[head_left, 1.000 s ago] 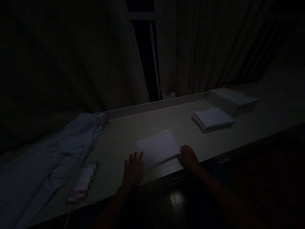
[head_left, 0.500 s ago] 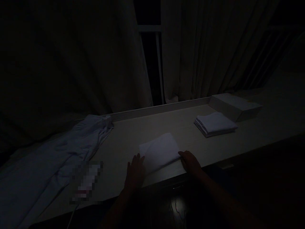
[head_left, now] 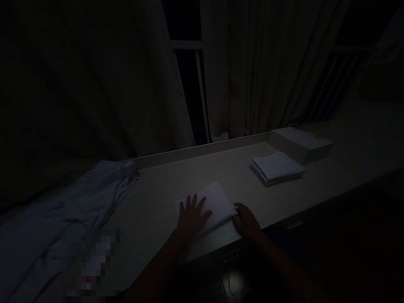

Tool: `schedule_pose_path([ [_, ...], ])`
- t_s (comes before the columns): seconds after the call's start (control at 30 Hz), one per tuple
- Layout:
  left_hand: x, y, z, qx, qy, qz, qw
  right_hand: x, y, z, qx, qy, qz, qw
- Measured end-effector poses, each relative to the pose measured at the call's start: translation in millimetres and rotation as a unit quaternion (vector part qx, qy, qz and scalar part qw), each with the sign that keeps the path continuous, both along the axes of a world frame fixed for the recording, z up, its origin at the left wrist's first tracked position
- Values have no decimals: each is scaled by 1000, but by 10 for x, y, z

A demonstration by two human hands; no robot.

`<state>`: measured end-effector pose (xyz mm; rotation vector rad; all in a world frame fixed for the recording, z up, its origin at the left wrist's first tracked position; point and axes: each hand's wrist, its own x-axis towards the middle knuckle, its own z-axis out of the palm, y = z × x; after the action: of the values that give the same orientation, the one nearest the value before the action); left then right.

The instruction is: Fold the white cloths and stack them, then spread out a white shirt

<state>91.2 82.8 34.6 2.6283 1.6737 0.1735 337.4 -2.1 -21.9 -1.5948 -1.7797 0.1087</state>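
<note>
A folded white cloth [head_left: 217,202] lies on the pale desk [head_left: 151,202] near its front edge. My left hand [head_left: 192,216] rests flat on the left part of the cloth, fingers spread. At the cloth's right corner is my right hand [head_left: 246,221], its thumb and fingers closed on the edge. Farther right sits a stack of folded white cloths [head_left: 277,167], touched by neither hand. The room is dark, so fine detail of the fingers is hard to see.
Loose pale garments [head_left: 85,193] lie spread along the left side. A pixelated object [head_left: 97,256] is at the lower left. Behind the stack at the right is a white box [head_left: 299,143]. A low ledge [head_left: 189,153] and curtains [head_left: 126,84] stand behind the desk.
My left hand has moved from the cloth's left edge onto its top, fingers now spread. My right hand has closed on the right corner. The whole view has shifted slightly.
</note>
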Motion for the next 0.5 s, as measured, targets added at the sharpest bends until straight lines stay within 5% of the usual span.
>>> schedule_pose_path([
  [0.2,-321,-45,-308,18,7,30,999,-5,-2,128,-37,-71,-24,996],
  [0.5,-303,-38,-326,20,-2,38,999,-183,59,137,-76,-56,-58,994],
])
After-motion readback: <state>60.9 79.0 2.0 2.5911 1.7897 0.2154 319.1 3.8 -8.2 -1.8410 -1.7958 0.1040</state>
